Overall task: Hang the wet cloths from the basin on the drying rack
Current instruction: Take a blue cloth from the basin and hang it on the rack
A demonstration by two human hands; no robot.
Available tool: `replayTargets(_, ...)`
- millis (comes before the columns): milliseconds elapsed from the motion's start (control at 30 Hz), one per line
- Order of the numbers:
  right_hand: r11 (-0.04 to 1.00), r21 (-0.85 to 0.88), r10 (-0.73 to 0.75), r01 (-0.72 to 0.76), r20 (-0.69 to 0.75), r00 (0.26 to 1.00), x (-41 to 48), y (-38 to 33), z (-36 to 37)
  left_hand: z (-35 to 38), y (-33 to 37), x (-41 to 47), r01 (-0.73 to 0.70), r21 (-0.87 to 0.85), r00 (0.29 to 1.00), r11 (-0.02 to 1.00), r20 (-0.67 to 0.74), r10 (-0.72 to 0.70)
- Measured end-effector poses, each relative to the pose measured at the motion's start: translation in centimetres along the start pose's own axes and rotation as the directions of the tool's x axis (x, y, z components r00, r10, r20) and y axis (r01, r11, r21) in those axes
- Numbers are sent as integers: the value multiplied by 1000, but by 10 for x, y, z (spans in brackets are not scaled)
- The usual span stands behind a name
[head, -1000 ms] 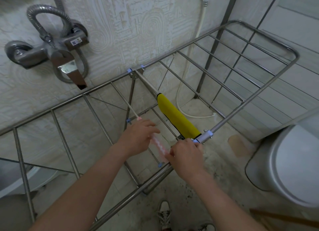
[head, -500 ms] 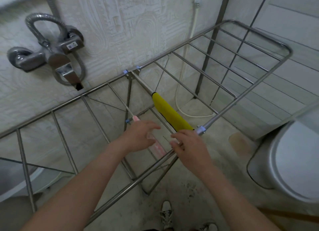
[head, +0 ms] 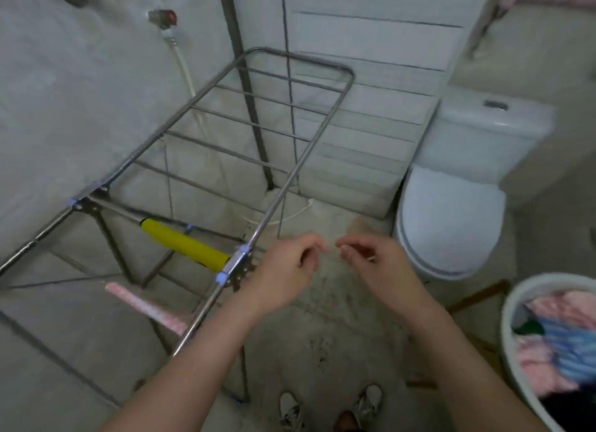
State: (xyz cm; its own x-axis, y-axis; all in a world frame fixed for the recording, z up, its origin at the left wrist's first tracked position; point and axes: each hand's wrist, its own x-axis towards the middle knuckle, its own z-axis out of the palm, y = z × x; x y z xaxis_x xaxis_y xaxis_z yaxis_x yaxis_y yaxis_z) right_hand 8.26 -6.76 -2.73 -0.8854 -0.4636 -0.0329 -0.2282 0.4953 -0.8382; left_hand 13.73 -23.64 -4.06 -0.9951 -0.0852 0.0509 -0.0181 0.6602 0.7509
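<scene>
Two empty hands hover just right of the drying rack, left hand and right hand loosely curled, fingertips nearly meeting.

One camera only, worn on my head, wide-angled, looking forward and steeply down. The view tilts far enough to catch my shoes at 6 o'clock. My forearms come in from the bottom edge, and my left hand and right hand sit close under the lens, near the middle. The drying rack runs from 9 o'clock up towards 12, farther off. The toilet lies at 2 o'clock, and the basin is cut by the frame at 4. Straight rails bow outward, and the picture is soft at its edges.
</scene>
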Motion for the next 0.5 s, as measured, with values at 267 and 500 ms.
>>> replayTargets(267, 923, -125, 320, -364, -276, 906, -69, 111, -126, 132, 92, 51, -301, 107, 882, 948, 409, 234)
replayTargets(500, 695, -45, 671, -718, -318, 670, -162, 222, -197, 262, 162, 62, -517, 61, 618, 854, 716, 324)
